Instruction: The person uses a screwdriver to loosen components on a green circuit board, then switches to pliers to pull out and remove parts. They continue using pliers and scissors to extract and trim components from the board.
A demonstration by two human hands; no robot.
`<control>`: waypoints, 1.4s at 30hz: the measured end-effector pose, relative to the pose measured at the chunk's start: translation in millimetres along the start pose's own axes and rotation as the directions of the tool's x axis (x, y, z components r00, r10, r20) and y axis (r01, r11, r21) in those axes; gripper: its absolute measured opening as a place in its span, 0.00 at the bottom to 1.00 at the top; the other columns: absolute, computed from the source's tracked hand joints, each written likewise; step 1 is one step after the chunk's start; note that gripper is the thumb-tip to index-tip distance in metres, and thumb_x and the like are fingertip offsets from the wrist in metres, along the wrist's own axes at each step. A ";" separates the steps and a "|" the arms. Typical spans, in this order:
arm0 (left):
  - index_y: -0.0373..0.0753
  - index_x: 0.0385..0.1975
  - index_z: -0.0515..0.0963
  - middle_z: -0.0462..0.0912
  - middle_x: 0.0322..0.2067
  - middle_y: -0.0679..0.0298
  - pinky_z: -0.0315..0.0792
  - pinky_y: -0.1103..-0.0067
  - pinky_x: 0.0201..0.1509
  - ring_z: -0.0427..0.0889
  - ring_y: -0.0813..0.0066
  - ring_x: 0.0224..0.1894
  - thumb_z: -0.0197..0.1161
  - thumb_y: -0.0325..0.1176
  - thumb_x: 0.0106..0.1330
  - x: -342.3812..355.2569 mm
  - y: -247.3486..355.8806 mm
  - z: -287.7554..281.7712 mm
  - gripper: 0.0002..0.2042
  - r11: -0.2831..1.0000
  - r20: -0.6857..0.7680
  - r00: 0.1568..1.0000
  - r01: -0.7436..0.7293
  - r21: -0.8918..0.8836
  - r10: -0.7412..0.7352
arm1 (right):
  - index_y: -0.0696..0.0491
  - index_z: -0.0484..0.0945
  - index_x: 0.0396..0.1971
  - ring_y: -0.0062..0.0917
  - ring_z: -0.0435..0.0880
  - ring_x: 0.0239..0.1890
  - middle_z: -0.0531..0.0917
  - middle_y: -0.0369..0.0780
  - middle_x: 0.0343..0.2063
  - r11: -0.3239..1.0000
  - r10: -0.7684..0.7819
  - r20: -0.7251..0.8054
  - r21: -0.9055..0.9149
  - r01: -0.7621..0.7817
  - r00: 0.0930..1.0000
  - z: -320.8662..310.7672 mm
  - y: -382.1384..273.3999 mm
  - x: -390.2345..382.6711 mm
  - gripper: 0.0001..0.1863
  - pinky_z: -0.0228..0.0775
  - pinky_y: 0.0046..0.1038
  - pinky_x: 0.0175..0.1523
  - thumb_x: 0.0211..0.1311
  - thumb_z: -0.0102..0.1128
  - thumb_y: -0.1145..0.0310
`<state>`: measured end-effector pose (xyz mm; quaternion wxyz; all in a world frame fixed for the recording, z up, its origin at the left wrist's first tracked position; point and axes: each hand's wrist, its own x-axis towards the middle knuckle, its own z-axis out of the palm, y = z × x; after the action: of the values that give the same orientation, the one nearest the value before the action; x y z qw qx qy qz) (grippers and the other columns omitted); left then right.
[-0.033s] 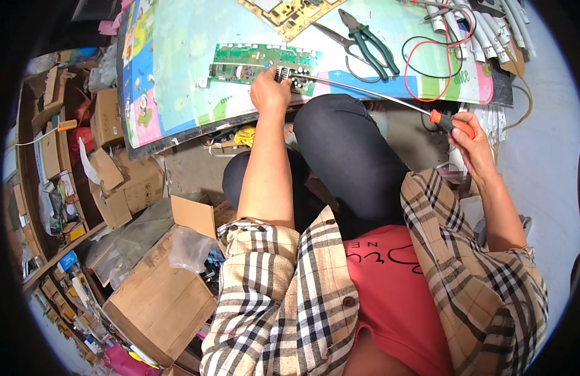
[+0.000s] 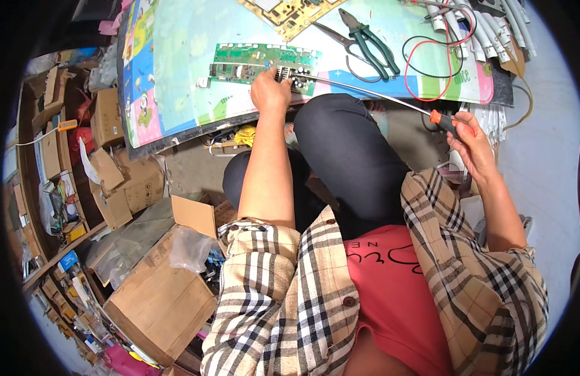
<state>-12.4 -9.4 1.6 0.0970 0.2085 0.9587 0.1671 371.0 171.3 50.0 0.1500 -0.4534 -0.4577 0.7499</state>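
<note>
My left hand [image 2: 271, 89] is at a green circuit board [image 2: 233, 53] on the mat, its fingers closed on a dark finned component [image 2: 282, 74] there. My right hand [image 2: 470, 143] grips the red-and-black handle of a long screwdriver [image 2: 390, 99]; its thin shaft runs leftward to that component, where the tip is too small to make out. Beside the board lie green-handled pliers [image 2: 374, 50] and dark scissors [image 2: 346, 44]. A tan circuit board [image 2: 283, 15] sits farther back.
The printed mat [image 2: 171, 100] covers the worktop, with red and black leads [image 2: 428, 97] and white strips [image 2: 490, 31] at its right. My knees are under its front edge. Cardboard boxes [image 2: 133, 182], a wooden crate [image 2: 158, 301] and cluttered shelves [image 2: 42, 232] stand at my left.
The fingers of my right hand have shifted slightly on the screwdriver handle. My left hand shows no visible movement.
</note>
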 end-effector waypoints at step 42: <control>0.37 0.44 0.80 0.80 0.40 0.52 0.72 0.65 0.49 0.80 0.53 0.44 0.73 0.43 0.47 -7.3 2.3 -8.2 0.25 0.998 -0.017 1.000 -0.007 0.065 0.008 | 0.58 0.77 0.49 0.21 0.77 0.44 0.82 0.40 0.44 0.754 0.060 0.170 -0.653 0.067 0.984 29.8 -12.8 -28.8 0.20 0.66 0.23 0.53 0.59 0.60 0.65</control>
<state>-7.1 -12.8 10.8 0.0813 0.2135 0.9637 0.1381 359.9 143.3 81.2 -0.0592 -0.4064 -0.7040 0.5795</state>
